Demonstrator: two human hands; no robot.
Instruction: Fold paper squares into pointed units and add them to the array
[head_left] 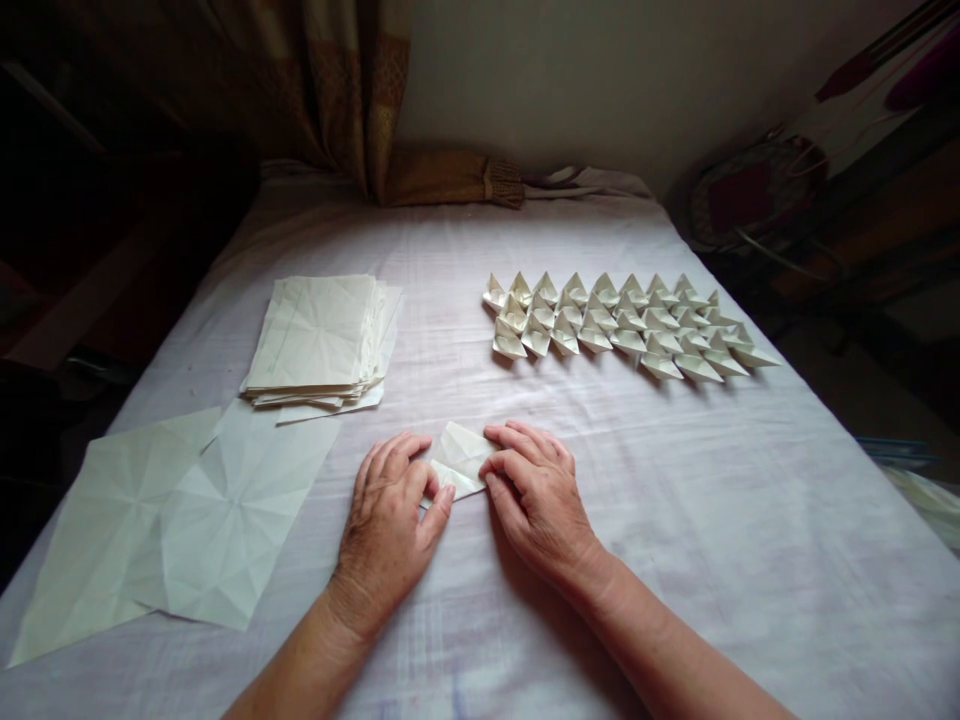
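A small piece of folded white paper (pixel 459 452) lies on the bed sheet between my hands. My left hand (pixel 394 500) grips its left side, the thumb and forefinger pressed on the lower left corner. At the right edge, my right hand (pixel 536 490) pinches the paper between thumb and fingers. Parts of the paper's left and right sides are hidden under my fingers. Beyond my right hand stand rows of folded paper boats (pixel 600 315), set close together.
A stack of creased paper squares (pixel 315 330) lies at the left. Nearer me, two unfolded creased sheets (pixel 232 500) overlap. The bed sheet (pixel 720 520) covers the surface. A curtain (pixel 352 90) hangs at the back, and a patterned bag (pixel 750 190) sits at the far right.
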